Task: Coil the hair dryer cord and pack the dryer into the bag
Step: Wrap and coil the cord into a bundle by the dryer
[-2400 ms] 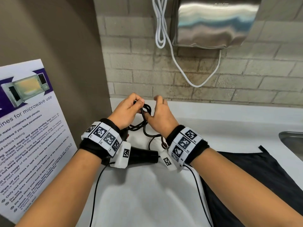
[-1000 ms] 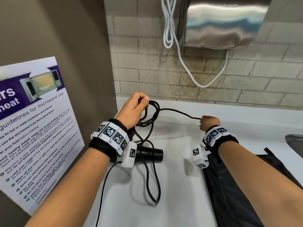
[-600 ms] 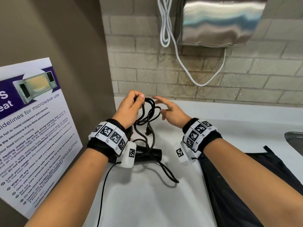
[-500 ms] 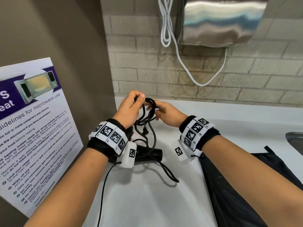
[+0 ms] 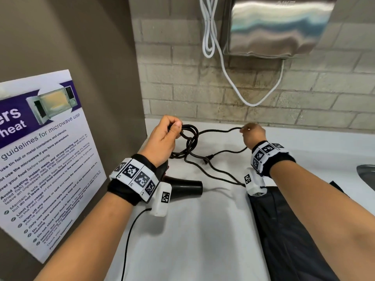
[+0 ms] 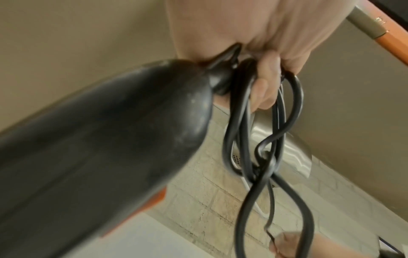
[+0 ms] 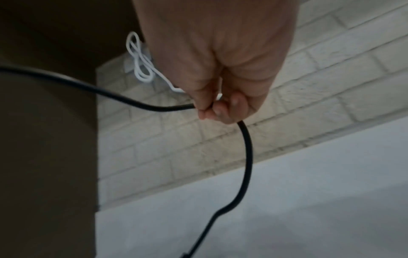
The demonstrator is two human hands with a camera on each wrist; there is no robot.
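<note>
My left hand (image 5: 166, 136) grips several loops of the black cord (image 5: 190, 138) above the counter's back left corner; the left wrist view shows the loops (image 6: 260, 132) hanging from curled fingers (image 6: 264, 87). The black hair dryer (image 5: 186, 187) is below that wrist, its body (image 6: 106, 148) filling the left wrist view. My right hand (image 5: 252, 132) pinches the cord (image 7: 154, 106) farther right, stretching a strand between both hands. The plug (image 5: 209, 158) dangles between them. A black bag (image 5: 294, 230) lies flat on the counter at the right.
A white counter (image 5: 192, 240) runs to a brick wall. A steel dispenser (image 5: 278, 27) with a white cable (image 5: 211, 37) hangs above. A microwave poster (image 5: 40, 159) is on the left panel. A sink edge (image 5: 367, 175) is at the far right.
My right hand left the coil beside my left hand and moved right, drawing out a strand of cord. The plug end now hangs between the hands. My left hand kept its hold.
</note>
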